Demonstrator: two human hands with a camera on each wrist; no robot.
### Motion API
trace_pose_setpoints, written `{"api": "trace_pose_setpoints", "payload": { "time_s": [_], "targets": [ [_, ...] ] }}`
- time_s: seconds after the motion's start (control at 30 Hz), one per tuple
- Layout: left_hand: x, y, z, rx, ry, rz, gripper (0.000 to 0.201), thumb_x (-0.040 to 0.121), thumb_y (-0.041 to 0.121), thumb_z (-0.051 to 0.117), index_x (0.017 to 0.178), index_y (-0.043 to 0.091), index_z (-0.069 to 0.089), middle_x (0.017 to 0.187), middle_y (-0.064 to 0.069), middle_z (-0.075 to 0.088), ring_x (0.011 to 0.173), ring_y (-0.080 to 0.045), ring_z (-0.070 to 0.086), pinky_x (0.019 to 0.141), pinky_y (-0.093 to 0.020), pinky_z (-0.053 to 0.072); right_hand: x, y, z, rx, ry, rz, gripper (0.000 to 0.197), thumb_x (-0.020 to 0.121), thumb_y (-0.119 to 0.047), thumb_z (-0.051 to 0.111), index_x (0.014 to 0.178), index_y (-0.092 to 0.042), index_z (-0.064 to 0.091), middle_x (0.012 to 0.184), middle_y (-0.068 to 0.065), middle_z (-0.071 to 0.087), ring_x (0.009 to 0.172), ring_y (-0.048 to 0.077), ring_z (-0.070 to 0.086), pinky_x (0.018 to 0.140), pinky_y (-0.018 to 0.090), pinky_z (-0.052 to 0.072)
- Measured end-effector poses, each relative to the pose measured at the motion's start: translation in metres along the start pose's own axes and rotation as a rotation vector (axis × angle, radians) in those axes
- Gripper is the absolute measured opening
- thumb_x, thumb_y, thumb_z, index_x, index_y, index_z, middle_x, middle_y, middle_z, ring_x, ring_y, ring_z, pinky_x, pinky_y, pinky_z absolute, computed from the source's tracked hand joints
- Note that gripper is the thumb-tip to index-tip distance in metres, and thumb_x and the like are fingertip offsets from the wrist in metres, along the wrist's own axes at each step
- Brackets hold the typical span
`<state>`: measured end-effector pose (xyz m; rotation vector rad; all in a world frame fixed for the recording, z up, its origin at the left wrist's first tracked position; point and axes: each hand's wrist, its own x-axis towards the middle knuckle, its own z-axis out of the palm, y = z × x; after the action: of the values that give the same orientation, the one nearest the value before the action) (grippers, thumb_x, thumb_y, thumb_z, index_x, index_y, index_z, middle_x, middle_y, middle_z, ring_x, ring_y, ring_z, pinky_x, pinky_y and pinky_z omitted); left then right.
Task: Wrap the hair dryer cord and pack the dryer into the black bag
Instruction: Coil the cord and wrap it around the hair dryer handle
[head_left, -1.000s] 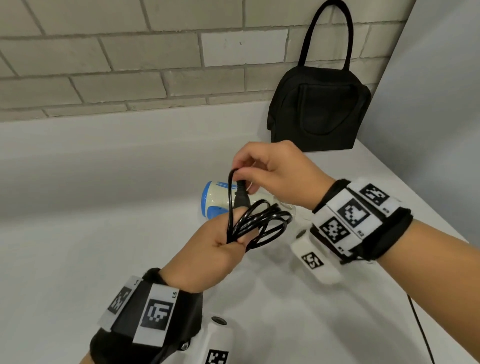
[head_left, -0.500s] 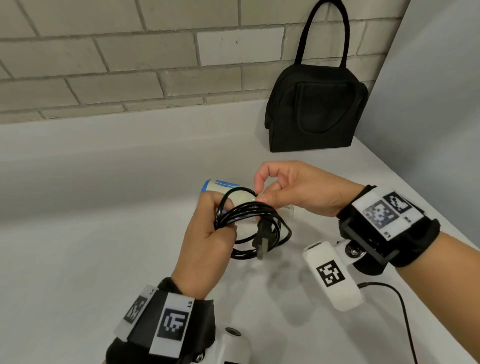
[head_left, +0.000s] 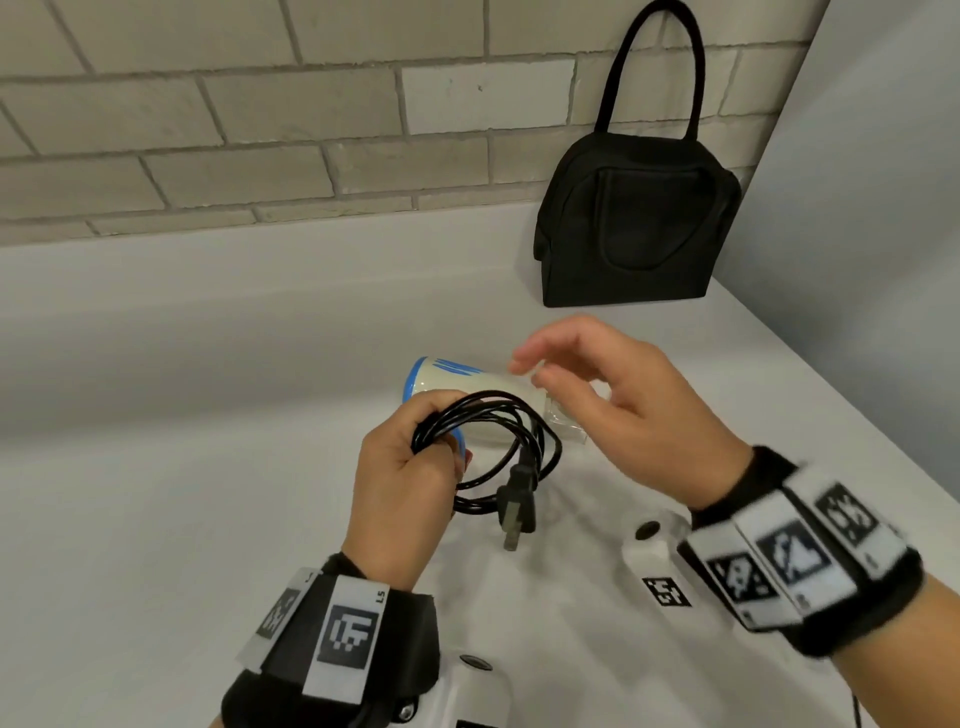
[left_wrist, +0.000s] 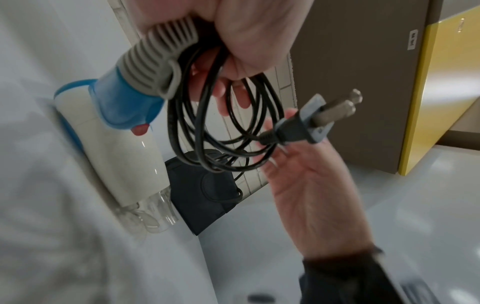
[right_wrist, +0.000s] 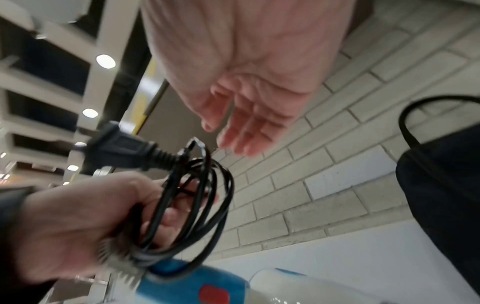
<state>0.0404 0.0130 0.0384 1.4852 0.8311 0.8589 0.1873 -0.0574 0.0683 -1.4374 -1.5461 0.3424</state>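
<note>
R hand (head_left: 613, 395) let go; cord (head_left: 498, 452) coiled in L hand (head_left: 405, 483).

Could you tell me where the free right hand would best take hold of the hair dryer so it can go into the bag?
Probably the cream barrel of the hair dryer, from above and the right. The left hand already fills the handle along with the coiled cord, and the open right hand hovers just over the barrel's nozzle end.

Pale brick wall (head_left: 260, 104) behind a white counter (head_left: 156, 467).
</note>
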Motion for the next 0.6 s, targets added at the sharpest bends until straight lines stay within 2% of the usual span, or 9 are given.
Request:
{"api": "trace_pose_setpoints", "payload": {
  "time_s": [0.03, 0.07, 0.1, 0.17, 0.23, 0.3, 0.4, 0.5, 0.6],
  "targets": [
    [0.001, 0.0, 0.0, -0.012, 0.01, -0.015, 0.058, 0.07, -0.018, 0.03, 0.067, 0.028, 0.065, 0.038, 0.013, 0.051, 0.064, -0.018, 0.056, 0.038, -0.008, 0.034, -0.009, -0.001, -0.002, -0.084, -0.003, -0.129, 0.024, 0.08, -0.008, 0.047, 0.096, -0.023, 0.056, 0.09, -0.008, 0.056, 0.082, 0.001, 0.054, 0.074, 0.021, 0.047],
    [0.002, 0.001, -0.001, -0.025, 0.02, -0.031, 0.058, 0.07, -0.018, 0.031, 0.066, 0.028, 0.064, 0.038, 0.013, 0.051, 0.059, -0.013, 0.056, 0.037, -0.009, 0.034, -0.019, -0.001, -0.001, -0.162, -0.052, -0.205, 0.032, 0.075, -0.005, 0.046, 0.101, -0.023, 0.054, 0.093, -0.007, 0.049, 0.085, 0.003, 0.049, 0.073, 0.021, 0.045],
    [0.002, 0.001, -0.001, -0.035, 0.027, -0.041, 0.058, 0.07, -0.018, 0.031, 0.064, 0.029, 0.064, 0.037, 0.013, 0.051, 0.05, -0.006, 0.052, 0.036, -0.009, 0.034, -0.028, 0.001, 0.002, -0.256, -0.122, -0.224, 0.04, 0.071, -0.006, 0.047, 0.105, -0.025, 0.052, 0.095, -0.007, 0.043, 0.086, 0.005, 0.045, 0.072, 0.022, 0.045],
    [0.003, 0.002, 0.0, -0.029, 0.033, -0.046, 0.058, 0.07, -0.018, 0.032, 0.063, 0.03, 0.064, 0.036, 0.011, 0.05, 0.04, -0.004, 0.044, 0.035, -0.01, 0.033, -0.035, 0.008, 0.011, -0.467, -0.194, -0.204, 0.045, 0.071, -0.012, 0.05, 0.111, -0.031, 0.046, 0.095, -0.008, 0.034, 0.086, 0.009, 0.039, 0.064, 0.029, 0.048],
    [0.003, 0.001, 0.002, -0.018, 0.037, -0.05, 0.056, 0.071, -0.017, 0.034, 0.063, 0.03, 0.064, 0.035, 0.01, 0.049, 0.042, -0.007, 0.043, 0.034, -0.012, 0.033, -0.034, 0.013, 0.018, -0.563, -0.127, -0.171, 0.033, 0.076, -0.023, 0.05, 0.108, -0.03, 0.046, 0.091, -0.009, 0.033, 0.081, 0.008, 0.039, 0.057, 0.028, 0.048],
    [0.003, 0.0, 0.002, -0.018, 0.043, -0.049, 0.054, 0.073, -0.015, 0.035, 0.064, 0.03, 0.064, 0.035, 0.01, 0.048, 0.04, -0.006, 0.042, 0.034, -0.012, 0.033, -0.029, 0.016, 0.022, -0.527, -0.053, -0.162, 0.02, 0.08, -0.024, 0.05, 0.1, -0.025, 0.053, 0.088, -0.008, 0.042, 0.077, 0.008, 0.042, 0.055, 0.027, 0.046],
    [0.002, -0.001, 0.001, -0.006, 0.052, -0.026, 0.05, 0.077, -0.013, 0.036, 0.069, 0.029, 0.062, 0.039, 0.01, 0.05, 0.046, -0.007, 0.046, 0.037, -0.008, 0.035, -0.023, 0.02, 0.024, -0.366, 0.009, -0.132, 0.014, 0.082, -0.012, 0.052, 0.093, -0.015, 0.061, 0.084, 0.003, 0.056, 0.077, 0.009, 0.047, 0.064, 0.02, 0.042],
    [0.002, -0.006, -0.001, 0.027, 0.068, 0.013, 0.04, 0.08, -0.01, 0.037, 0.078, 0.023, 0.06, 0.058, 0.007, 0.05, 0.054, -0.01, 0.048, 0.04, -0.005, 0.036, -0.017, 0.021, 0.028, -0.258, 0.06, -0.092, 0.014, 0.082, -0.012, 0.055, 0.093, -0.013, 0.064, 0.088, -0.004, 0.049, 0.082, 0.008, 0.044, 0.071, 0.012, 0.036],
    [0.004, -0.017, 0.001, 0.05, 0.081, 0.04, 0.033, 0.082, -0.008, 0.037, 0.091, 0.015, 0.06, 0.071, -0.001, 0.052, 0.061, -0.011, 0.048, 0.047, -0.009, 0.041, -0.014, 0.014, 0.032, -0.373, 0.079, -0.157, 0.02, 0.081, -0.023, 0.047, 0.093, -0.025, 0.062, 0.09, -0.011, 0.039, 0.083, 0.013, 0.037, 0.072, 0.017, 0.034]
  ]
}}
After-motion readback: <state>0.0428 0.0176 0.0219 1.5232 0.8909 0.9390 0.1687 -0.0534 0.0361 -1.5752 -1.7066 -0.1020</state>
